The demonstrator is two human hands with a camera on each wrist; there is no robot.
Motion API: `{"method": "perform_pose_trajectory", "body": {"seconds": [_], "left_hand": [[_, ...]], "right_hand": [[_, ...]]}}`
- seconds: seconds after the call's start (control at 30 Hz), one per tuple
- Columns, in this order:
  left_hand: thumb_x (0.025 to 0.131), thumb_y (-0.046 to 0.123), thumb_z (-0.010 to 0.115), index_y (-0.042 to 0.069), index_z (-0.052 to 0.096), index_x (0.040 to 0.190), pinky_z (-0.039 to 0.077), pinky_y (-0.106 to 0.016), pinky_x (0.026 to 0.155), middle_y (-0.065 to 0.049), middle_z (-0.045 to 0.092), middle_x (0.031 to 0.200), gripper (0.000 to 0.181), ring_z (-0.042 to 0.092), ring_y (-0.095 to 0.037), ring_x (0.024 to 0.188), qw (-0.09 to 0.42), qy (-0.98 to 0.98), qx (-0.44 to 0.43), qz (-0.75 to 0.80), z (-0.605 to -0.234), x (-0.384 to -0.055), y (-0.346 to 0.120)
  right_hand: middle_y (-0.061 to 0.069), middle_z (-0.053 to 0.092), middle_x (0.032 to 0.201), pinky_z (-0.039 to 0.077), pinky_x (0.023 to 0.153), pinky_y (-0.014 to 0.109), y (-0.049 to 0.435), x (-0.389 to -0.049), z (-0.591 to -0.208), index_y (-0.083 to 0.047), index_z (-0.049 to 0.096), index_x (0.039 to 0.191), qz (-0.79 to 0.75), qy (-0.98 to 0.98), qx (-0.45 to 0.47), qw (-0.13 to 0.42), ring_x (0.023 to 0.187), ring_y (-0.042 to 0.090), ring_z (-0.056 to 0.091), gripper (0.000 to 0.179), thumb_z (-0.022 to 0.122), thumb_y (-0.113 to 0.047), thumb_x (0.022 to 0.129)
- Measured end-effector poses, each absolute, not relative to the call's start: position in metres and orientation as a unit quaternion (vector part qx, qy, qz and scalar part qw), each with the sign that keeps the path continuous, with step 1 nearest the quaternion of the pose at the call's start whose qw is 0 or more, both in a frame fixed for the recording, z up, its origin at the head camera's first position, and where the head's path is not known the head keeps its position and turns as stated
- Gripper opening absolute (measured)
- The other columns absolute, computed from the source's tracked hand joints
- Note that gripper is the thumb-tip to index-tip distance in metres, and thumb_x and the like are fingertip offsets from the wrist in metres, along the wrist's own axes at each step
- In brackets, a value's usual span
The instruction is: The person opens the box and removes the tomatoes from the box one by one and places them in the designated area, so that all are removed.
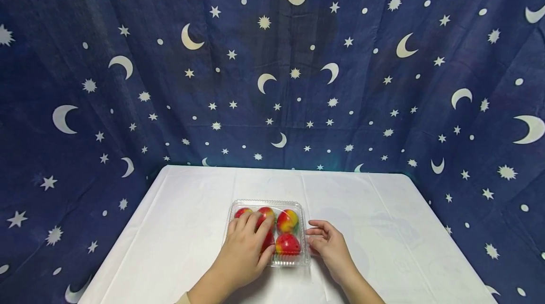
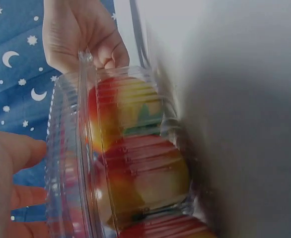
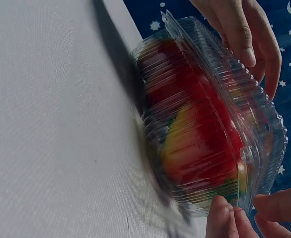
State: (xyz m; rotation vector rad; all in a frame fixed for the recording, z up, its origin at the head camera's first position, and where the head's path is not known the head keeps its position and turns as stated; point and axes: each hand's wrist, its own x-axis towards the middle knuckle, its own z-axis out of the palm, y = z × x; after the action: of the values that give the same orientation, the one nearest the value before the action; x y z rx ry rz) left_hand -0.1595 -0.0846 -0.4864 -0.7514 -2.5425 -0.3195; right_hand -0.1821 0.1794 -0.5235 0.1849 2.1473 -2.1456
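A clear, thin plastic box [image 1: 284, 262] sits at the near middle of the white table [image 1: 170, 228], its walls finely ribbed and its rim scalloped. The lid [image 3: 225, 74] is glossy and domed. Inside lie rounded, smooth fruits [image 1: 287, 244], red blending to yellow, with green patches on some.

The left hand [image 1: 244, 249] lies palm-down over the left part of the box, fingers spread and relaxed on the lid, gripping nothing. It hides some fruits, so their full count is unclear. A beige sleeve [image 1: 184, 299] is cut off at the near edge.

The right hand [image 1: 329, 245] is at the box's right side, fingertips around the rim; whether they pinch it, I cannot tell.

Ribbing and glare blur the fruits in both wrist views. The table shows faint creases; beyond hangs dark blue cloth [image 1: 238, 82] with pale moons, stars and dots.
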Motion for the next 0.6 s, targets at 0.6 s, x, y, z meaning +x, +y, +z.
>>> {"method": "perform_pose_trajectory", "body": {"seconds": [0.6], "left_hand": [[0.086,0.055,0.079,0.023,0.063,0.139,0.044,-0.051,0.103,-0.005,0.061,0.134,0.064,0.053,-0.026,0.130,0.245,-0.913,-0.313,-0.094,-0.493,-0.150,-0.066]], "right_hand": [[0.006,0.071,0.103,0.060,0.066,0.025,0.182,-0.175,-0.525,0.007,0.053,0.137,-0.723,0.684,0.062,0.074,0.076,0.010,0.067,0.053,0.070,0.010,0.087]]}}
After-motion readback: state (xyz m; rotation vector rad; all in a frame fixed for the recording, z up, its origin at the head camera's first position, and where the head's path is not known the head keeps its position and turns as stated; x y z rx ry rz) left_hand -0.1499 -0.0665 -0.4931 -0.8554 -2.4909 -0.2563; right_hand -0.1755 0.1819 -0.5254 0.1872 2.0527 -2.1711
